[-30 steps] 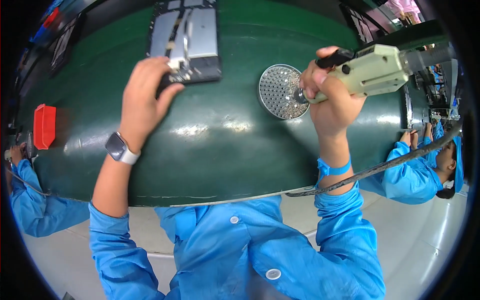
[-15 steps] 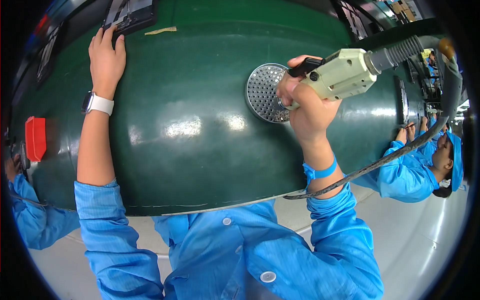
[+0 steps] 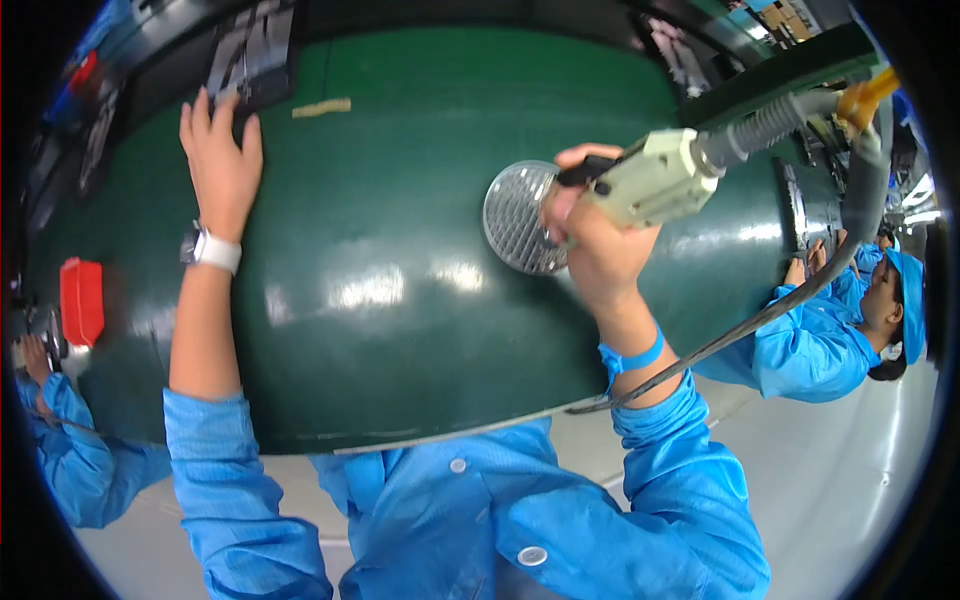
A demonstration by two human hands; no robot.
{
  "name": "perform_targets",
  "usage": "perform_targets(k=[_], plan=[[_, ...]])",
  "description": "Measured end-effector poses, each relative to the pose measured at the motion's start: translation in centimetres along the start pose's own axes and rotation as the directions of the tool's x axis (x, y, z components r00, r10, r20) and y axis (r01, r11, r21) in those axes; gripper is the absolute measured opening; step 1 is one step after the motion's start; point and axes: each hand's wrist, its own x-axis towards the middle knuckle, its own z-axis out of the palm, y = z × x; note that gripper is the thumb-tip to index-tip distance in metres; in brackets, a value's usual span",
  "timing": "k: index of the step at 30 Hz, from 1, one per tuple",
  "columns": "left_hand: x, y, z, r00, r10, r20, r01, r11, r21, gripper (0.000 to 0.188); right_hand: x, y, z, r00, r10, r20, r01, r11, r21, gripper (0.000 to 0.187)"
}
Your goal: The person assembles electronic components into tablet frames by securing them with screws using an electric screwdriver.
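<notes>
- I take the dish [image 3: 508,222] as my landmark; it sits on the green table [image 3: 400,200], and I cannot make out what lies inside it.
- My right hand [image 3: 605,240] is wrapped around a pale power tool [image 3: 655,180] at the dish's right side, fingers closed on its nose; they hide the tip, so I cannot tell whether it touches the dish.
- My left hand [image 3: 222,170], well left of the dish, has its fingers spread and pinches nothing. They reach the near edge of a dark tablet [image 3: 255,60]; contact is unclear.
- That tablet lies left of the dish and farther from me; a yellowish strip [image 3: 322,108] lies between them.
- I judge the step in hand as tool work at the dish, with the left hand minding the tablet.
- To my mind, any next move calls for lifting the tool clear of the dish's rim and minding the cable [image 3: 740,345], right of the dish, crossing my forearm.
</notes>
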Motion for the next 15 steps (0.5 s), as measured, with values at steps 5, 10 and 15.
perform_targets(k=[5, 10, 15], plan=[[0.6, 5.4, -3.1, 0.969, 0.218, 0.119, -0.18, 0.946, -0.268, 0.043, 1.2, -2.6, -3.1, 0.948, -0.246, 0.201, 0.303, 0.893, -0.334, 0.037], [4.5, 13.2, -1.2, 0.955, 0.263, 0.138, -0.137, 0.802, -0.581, 0.043, 1.6, -2.0, -4.8, 0.922, -0.306, 0.238, 0.387, 0.763, -0.517, 0.035], [6.9, 26.0, 8.1, 0.892, 0.239, 0.385, 0.274, 0.393, -0.878, 0.036, 2.1, -4.5, -3.7, 0.915, -0.375, 0.149, 0.389, 0.721, -0.573, 0.034]])
